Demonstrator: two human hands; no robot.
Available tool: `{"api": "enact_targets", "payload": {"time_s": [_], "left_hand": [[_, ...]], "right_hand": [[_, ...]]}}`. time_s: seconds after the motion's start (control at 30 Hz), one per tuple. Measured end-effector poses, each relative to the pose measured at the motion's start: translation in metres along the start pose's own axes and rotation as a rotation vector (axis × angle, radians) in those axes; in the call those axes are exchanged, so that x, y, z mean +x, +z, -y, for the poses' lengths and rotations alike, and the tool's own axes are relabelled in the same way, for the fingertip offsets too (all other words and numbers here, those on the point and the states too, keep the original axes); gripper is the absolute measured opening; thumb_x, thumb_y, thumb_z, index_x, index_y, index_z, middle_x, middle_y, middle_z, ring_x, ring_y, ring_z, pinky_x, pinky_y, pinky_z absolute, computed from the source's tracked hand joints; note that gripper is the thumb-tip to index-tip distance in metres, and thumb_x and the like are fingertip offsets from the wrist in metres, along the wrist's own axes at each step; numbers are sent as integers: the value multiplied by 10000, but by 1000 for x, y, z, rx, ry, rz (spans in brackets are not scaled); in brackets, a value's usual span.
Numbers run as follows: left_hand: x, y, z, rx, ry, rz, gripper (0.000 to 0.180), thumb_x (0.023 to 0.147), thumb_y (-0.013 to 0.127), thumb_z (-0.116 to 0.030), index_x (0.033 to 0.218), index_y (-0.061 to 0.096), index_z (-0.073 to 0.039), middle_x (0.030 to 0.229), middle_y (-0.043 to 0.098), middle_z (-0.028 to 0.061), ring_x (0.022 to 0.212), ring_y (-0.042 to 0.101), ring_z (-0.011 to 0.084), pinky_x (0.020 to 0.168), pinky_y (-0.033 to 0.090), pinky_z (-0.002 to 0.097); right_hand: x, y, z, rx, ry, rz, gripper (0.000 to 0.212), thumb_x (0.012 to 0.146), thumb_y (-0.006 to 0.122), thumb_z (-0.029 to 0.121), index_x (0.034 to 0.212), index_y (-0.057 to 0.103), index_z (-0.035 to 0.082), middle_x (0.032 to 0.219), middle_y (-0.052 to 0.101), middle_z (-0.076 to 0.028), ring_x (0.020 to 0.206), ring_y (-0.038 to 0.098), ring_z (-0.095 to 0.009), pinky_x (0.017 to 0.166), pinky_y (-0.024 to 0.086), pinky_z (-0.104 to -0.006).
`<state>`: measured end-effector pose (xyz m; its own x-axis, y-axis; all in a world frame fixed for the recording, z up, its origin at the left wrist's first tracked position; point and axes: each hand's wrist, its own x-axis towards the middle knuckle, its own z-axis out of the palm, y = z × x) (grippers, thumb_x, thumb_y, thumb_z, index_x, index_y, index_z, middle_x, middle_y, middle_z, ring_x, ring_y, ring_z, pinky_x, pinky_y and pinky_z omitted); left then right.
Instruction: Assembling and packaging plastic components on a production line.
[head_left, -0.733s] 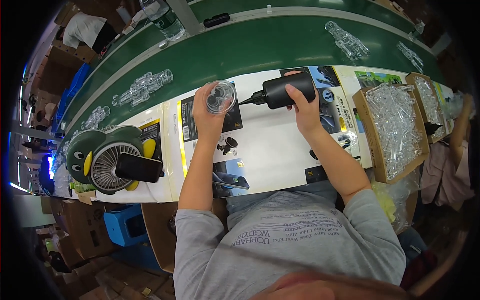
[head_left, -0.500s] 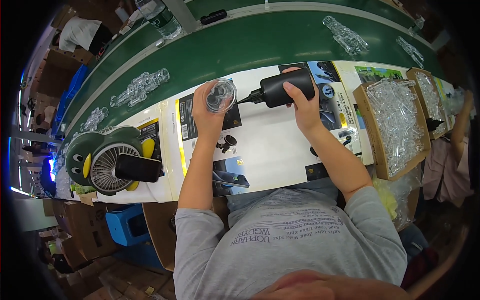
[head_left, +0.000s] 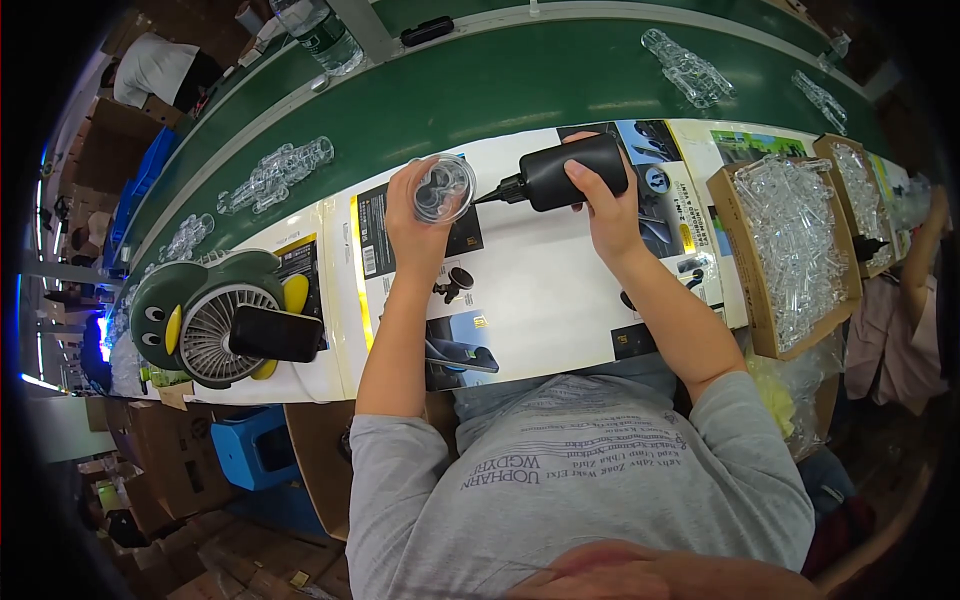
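The left hand (head_left: 418,222) pinches a clear round part (head_left: 443,188) upright; beside it, the right hand (head_left: 603,205) grips a black squeeze bottle (head_left: 565,174), nozzle nearly touching—dispensing step underway, apparently, needing a steady squeeze.

Probably a factory assembly line: green conveyor belt (head_left: 560,90), cardboard boxes (head_left: 790,250) of clear plastic parts.

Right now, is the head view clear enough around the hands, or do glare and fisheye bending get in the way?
Head view: sharp at centre, the left hand on the clear round part and the right hand on the black bottle read well; the green belt bows toward the rim and carries soft sheen; the corners fall dark.
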<state>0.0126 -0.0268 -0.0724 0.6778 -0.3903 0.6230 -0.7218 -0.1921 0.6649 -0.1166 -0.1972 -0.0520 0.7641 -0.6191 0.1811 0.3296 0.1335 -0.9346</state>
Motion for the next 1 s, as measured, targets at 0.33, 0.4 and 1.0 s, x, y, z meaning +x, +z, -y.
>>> {"api": "enact_targets", "payload": {"time_s": [0.33, 0.4, 1.0], "left_hand": [[0, 1, 1, -20, -5, -4, 404, 678, 717, -62, 1056, 578, -32, 1028, 561, 116, 982, 538, 266, 857, 425, 334], [0, 1, 2, 0, 14, -5, 399, 679, 715, -58, 1052, 577, -30, 1029, 561, 116, 978, 540, 266, 856, 426, 336], [1, -4, -1, -11, 39, -14, 373, 661, 720, -1, 1001, 568, -32, 1053, 584, 97, 947, 574, 213, 854, 453, 316]], "right_hand": [[0, -1, 1, -40, -58, -11, 282, 790, 590, 195, 1037, 523, 76, 821, 564, -3, 675, 517, -51, 493, 378, -186], [1, -4, 0, -22, -46, -17, 308, 770, 643, 226, 1016, 530, 78, 837, 565, -14, 694, 534, -54, 499, 425, -172], [4, -5, 3, -63, -95, -82, 287, 792, 604, 214, 1043, 538, 91, 847, 587, -4, 682, 528, -51, 511, 385, -187]]}}
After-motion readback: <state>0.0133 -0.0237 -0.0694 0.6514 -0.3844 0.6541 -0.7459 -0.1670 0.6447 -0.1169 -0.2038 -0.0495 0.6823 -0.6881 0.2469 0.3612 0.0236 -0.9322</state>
